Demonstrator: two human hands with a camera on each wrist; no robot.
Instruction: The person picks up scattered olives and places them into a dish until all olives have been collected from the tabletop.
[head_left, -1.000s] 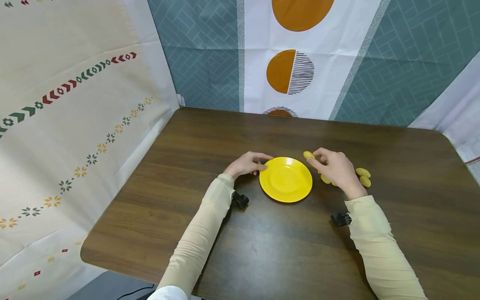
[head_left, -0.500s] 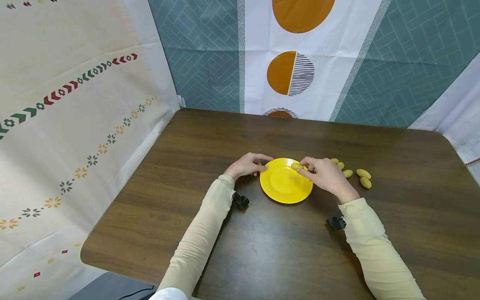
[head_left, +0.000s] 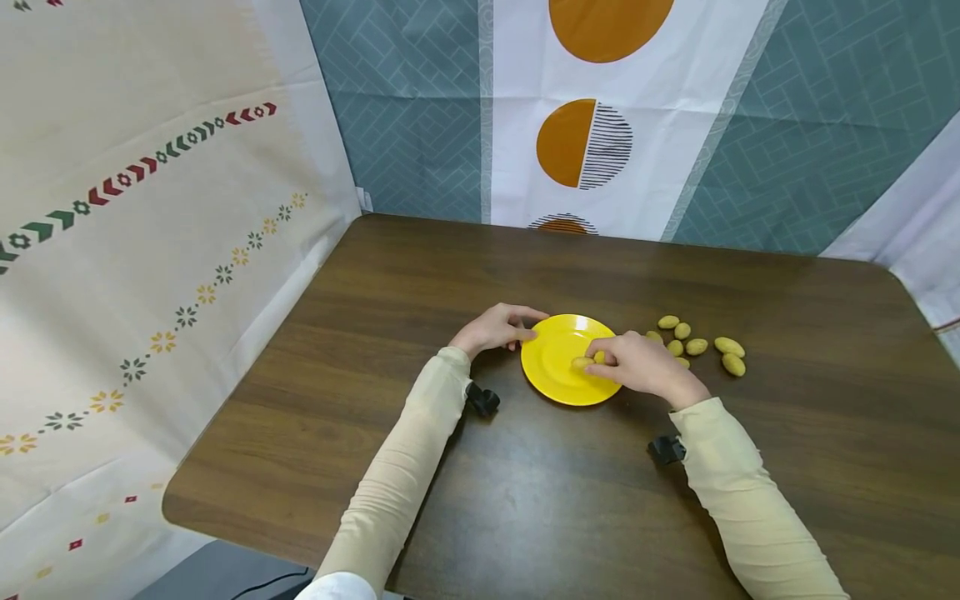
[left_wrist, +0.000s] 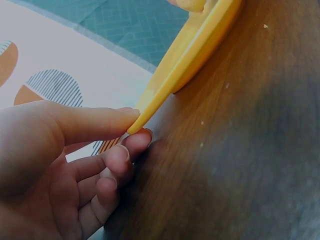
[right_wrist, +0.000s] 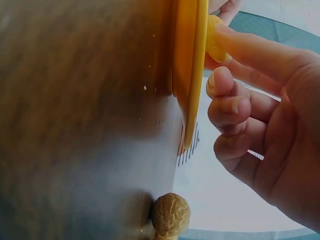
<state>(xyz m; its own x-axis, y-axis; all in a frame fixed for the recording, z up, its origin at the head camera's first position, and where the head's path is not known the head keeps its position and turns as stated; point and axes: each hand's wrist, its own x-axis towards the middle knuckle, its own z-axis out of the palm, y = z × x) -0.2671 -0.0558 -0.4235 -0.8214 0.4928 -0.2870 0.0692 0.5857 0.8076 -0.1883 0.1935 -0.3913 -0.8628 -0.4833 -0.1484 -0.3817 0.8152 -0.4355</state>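
A round yellow plate (head_left: 557, 375) lies on the brown table. My left hand (head_left: 497, 327) grips its left rim; in the left wrist view the thumb is on top and a fingertip (left_wrist: 137, 142) underneath, other fingers curled below. My right hand (head_left: 641, 362) pinches a small oval yellow nugget (head_left: 582, 364) between thumb and fingers, low over the middle of the plate. In the right wrist view the held nugget (right_wrist: 216, 42) is close against the plate's surface, partly covered by the thumb. Its exact kind does not show; similar ones look wrinkled and tan-yellow.
Several more oval nuggets (head_left: 696, 347) lie on the table right of the plate, some partly behind the right hand. One wrinkled nugget (right_wrist: 171, 215) shows near the bottom of the right wrist view. Patterned cloths (head_left: 405, 108) hang behind and to the left of the table (head_left: 337, 417).
My right hand has carried the nugget left and down from beside the plate to low over its middle. The nuggets on the right are now more exposed. The left hand stays on the rim.
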